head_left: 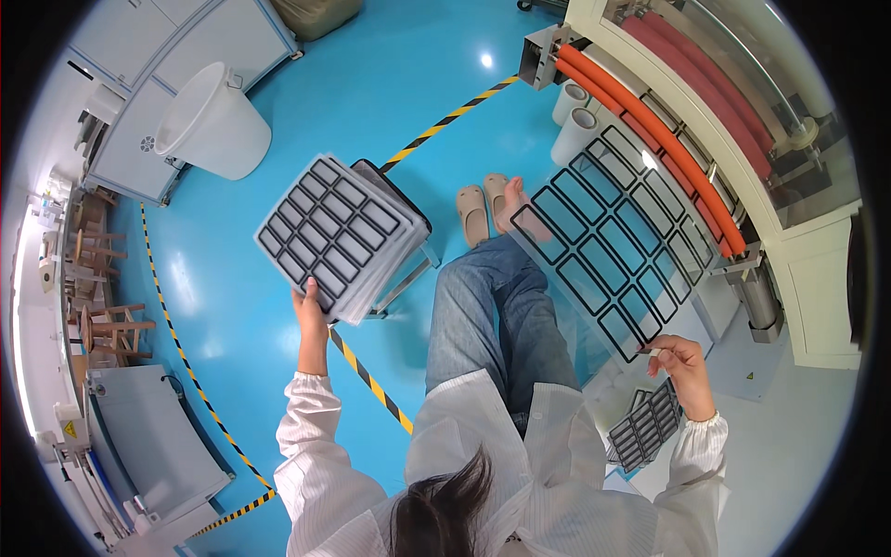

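Two hands were spread well apart, one at each side of the knees. The right hand (682,367) pinched the clear sheet (617,246), printed with black frames, between thumb and fingers at its near corner. From that grip the sheet reached forward and to the left, in front of the orange rollers (670,147), its long axis running roughly parallel to theirs. Its right-hand long edge lay along the rollers; whether it touched them could not be told. The right hand was clearly the nearer to both sheet and rollers.

Over on the left, a stack of framed sheets (329,223) rested on a stool (408,200), covering most of the seat and overhanging its near edge, with black seat showing past the stack's right side. The left hand (311,316) was at the stack's near corner, thumb on top; its other fingers were mostly hidden, so I cannot tell whether it pinched anything. Beside the right forearm lay more dark-framed pieces (645,427), well apart from that stack.
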Demonstrator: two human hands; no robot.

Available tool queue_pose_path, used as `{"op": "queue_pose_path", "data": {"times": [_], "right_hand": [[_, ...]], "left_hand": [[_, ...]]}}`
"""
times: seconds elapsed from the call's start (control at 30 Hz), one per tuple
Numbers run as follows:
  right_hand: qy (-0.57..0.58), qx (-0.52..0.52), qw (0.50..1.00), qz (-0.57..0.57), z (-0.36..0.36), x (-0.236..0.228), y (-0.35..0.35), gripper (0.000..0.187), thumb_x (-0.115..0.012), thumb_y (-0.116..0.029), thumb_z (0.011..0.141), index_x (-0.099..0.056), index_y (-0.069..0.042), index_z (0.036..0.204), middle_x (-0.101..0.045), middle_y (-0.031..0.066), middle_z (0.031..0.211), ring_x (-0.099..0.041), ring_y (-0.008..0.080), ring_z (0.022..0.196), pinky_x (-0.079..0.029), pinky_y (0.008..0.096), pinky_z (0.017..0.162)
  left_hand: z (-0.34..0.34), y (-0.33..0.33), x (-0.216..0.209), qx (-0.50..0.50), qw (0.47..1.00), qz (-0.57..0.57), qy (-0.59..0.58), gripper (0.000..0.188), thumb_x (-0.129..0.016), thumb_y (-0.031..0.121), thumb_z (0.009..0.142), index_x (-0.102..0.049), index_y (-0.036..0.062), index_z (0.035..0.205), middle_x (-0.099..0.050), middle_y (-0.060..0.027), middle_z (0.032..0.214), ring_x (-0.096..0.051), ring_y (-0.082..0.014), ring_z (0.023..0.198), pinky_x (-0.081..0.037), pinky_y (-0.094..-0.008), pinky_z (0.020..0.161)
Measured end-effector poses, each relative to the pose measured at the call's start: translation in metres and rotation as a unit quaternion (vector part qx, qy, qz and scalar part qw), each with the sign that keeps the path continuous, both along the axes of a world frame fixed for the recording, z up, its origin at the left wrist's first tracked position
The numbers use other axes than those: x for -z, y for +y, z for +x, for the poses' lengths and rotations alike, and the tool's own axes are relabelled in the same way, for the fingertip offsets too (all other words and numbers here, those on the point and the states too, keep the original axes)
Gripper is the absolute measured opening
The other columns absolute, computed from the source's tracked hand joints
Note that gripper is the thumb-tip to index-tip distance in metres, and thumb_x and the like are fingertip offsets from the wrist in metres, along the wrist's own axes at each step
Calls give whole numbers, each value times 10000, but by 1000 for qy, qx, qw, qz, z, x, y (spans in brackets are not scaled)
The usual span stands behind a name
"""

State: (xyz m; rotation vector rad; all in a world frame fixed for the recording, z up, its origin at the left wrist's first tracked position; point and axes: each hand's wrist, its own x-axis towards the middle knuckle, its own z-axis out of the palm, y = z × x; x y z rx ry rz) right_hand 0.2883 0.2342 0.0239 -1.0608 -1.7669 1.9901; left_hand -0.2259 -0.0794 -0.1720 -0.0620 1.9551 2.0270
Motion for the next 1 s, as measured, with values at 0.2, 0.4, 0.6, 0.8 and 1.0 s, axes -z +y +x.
{"op": "queue_pose_path", "data": {"times": [0.2,0.4,0.6,0.8,1.0], "right_hand": [[3,6,1000,-13,-11,-23,-13,173,-569,-95,885,-630,57,942,-627,71,828,-562,132,675,-454,253,639],[-34,-26,999,-15,-15,-41,-23,159,-537,-40,887,-641,40,978,-644,57,863,-569,122,705,-465,252,667],[4,-66,995,-69,-21,-49,-29,169,-529,-14,892,-638,25,1016,-650,70,959,-588,125,757,-492,256,701],[-109,-83,991,6,-25,-58,-28,165,-535,-42,907,-621,30,1028,-645,66,887,-593,114,739,-501,259,708],[-25,44,980,193,-67,-49,6,222,-508,-65,931,-576,-4,1133,-608,35,772,-578,105,695,-481,250,659]], "left_hand": [[-3,14,27,-18,988,-135,67,669,-556,211,916,-167,55,1437,-351,-145,1410,-361,-253,1264,-270,-348,1057],[8,21,17,-47,858,-406,310,846,-634,217,829,-109,-75,1425,-150,-287,1475,-139,-382,1383,-97,-410,1133],[156,131,-113,399,908,124,5,746,-639,291,852,-250,40,1438,-450,-168,1363,-456,-272,1241,-325,-389,1050],[233,167,-123,498,779,328,-194,822,-605,399,853,-169,55,1460,-500,-226,1292,-565,-325,1111,-429,-401,944],[234,162,-123,466,803,316,-196,664,-527,248,898,-216,25,1440,-513,-213,1279,-594,-356,1061,-480,-388,888]]}}
